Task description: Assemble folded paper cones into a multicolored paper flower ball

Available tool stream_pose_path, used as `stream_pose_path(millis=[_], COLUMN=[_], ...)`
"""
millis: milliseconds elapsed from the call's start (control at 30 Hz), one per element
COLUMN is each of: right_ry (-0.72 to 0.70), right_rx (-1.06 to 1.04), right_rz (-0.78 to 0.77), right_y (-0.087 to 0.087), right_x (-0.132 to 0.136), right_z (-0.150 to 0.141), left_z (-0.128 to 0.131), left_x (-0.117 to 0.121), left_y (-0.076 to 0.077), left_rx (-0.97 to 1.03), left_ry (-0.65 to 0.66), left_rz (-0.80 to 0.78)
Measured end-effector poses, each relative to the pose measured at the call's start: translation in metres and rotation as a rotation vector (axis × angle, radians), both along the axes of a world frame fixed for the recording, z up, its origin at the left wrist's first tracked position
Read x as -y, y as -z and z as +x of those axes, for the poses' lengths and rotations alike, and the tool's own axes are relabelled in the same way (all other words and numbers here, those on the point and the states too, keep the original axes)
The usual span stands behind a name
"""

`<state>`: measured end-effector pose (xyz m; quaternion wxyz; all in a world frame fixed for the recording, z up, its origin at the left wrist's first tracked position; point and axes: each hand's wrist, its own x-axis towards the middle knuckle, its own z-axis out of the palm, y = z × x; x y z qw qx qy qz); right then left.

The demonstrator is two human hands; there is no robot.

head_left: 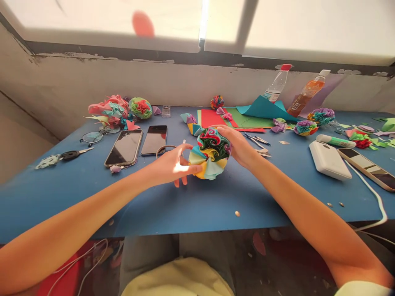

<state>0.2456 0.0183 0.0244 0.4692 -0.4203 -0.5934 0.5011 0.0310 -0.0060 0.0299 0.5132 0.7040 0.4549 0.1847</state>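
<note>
A folded-paper ball (212, 152) is held between my two hands just above the blue table. Dark, curled swirls in green, red and teal cover its upper part; pale green and yellow folds fan out below. My left hand (174, 166) grips it from the left, thumb pressed on a yellow fold and the other fingers lower down, partly hidden. From the upper right, my right hand (236, 144) wraps round the ball, and most of its fingertips are out of sight behind it. A ring-shaped object (166, 149) lies behind my left hand.
Two phones (124, 148), glasses (91, 137) and black-handled scissors (72, 154) lie at left. Coloured paper sheets (212, 119) are at the back. Bottles (310, 92) lean against the wall. At right are a white power bank (329, 159), its cable, and more paper balls (321, 116).
</note>
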Motion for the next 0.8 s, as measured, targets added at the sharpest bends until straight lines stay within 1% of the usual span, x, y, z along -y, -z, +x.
stream_pose_path(millis=[67,167,267,367,467,567,667,800], right_ry=[-0.012,-0.045,-0.02,0.014,0.024,0.086,0.115,0.112], right_rx=[-0.025,-0.088,-0.139,-0.155,-0.158,-0.082,0.044,0.085], right_rz=[-0.013,-0.019,-0.039,-0.064,-0.049,0.047,0.146,0.154], right_y=[0.003,0.006,0.006,0.006,0.007,0.011,0.015,0.017], right_x=[-0.001,-0.002,-0.003,-0.004,-0.005,-0.007,-0.008,-0.007], right_z=[0.001,0.002,0.002,0.001,0.0,0.002,0.004,0.004], left_z=[0.001,0.003,0.005,0.007,0.008,0.009,0.009,0.008], left_x=[-0.002,-0.003,-0.003,-0.003,-0.004,-0.005,-0.006,-0.004], left_y=[0.006,0.014,0.019,0.022,0.025,0.028,0.028,0.027], left_rx=[0.047,0.143,0.239,0.261,0.266,0.255,0.221,0.171], left_ry=[-0.01,-0.063,-0.115,-0.132,-0.151,-0.152,-0.142,-0.158], left_rz=[0.004,0.041,0.059,0.078,0.069,0.068,0.122,0.17])
